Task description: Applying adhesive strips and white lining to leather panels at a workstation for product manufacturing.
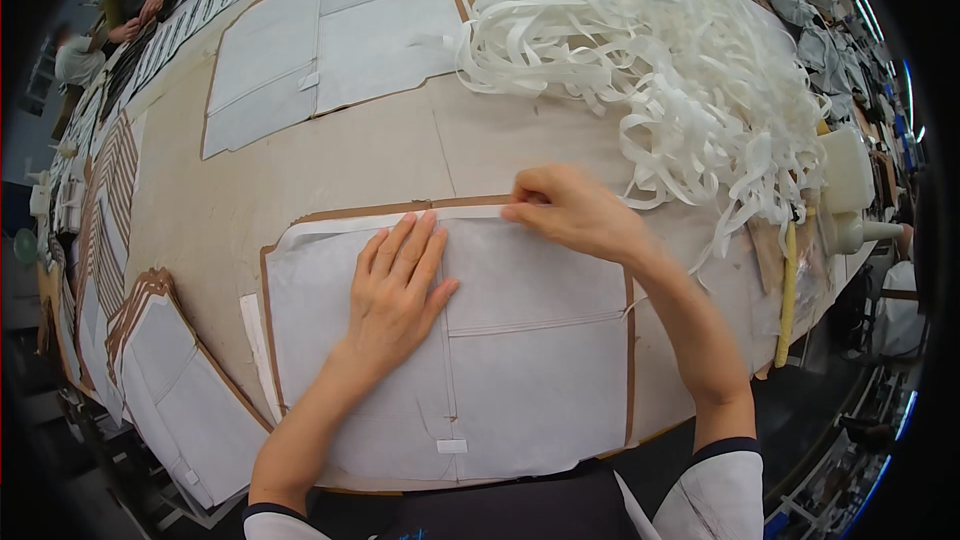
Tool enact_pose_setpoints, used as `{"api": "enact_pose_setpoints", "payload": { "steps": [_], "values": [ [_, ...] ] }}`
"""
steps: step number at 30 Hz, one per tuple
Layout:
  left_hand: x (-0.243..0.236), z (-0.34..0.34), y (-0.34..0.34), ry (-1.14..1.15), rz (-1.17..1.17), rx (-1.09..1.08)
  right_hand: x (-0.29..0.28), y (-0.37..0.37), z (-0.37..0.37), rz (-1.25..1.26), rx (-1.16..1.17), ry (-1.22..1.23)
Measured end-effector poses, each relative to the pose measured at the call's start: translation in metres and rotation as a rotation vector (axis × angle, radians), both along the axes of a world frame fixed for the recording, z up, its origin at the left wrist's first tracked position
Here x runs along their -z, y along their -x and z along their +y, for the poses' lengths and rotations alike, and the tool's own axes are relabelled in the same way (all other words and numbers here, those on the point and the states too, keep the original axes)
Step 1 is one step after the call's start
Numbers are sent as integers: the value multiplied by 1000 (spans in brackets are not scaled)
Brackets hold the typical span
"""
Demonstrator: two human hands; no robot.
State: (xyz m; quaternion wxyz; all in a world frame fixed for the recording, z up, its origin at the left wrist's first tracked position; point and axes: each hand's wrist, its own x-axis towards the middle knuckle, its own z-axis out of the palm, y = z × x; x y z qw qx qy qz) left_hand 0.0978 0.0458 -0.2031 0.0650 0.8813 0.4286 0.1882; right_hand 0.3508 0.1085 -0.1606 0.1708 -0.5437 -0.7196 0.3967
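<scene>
no text readable: print illegible on small white tag (pixel 452 446) of near panel (pixel 540 380), second tag (pixel 309 81) on far panel (pixel 385 40); blue marks (pixel 412 535) on dark garment (pixel 490 515) unreadable

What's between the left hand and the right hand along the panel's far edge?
In the head view, a stretch of white strip lies along the brown edge of the pale panel, between left hand and right hand.

A: Report on the sleeves.
B: Left sleeve (pixel 285 526) and right sleeve (pixel 712 500): short, white, each edged with a dark band (pixel 726 448). A thin dark line crosses the right; crease or seam, indeterminable.
A: Torso?
B: Dark garment (pixel 490 515); small blue marking (pixel 412 535) at the picture's lower edge, partly cut off.
A: Extremities?
B: Left hand (pixel 395 285) and right hand (pixel 570 210): bare, as are both forearms (pixel 690 315).
</scene>
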Motion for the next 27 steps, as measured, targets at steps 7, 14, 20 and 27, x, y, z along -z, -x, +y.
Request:
{"api": "enact_pose_setpoints", "payload": {
  "steps": [7,14,20,27],
  "values": [
    [-2,4,1,32,-4,25,-9,-46,-26,109,248,285],
    [0,7,-2,31,-5,22,10,-43,-33,13,289,87],
    [-4,10,-10,-14,64,1,18,-42,-31,-11,291,9],
    [-5,14,-39,21,25,45,18,-41,-28,-74,267,-23]
  ]
}}
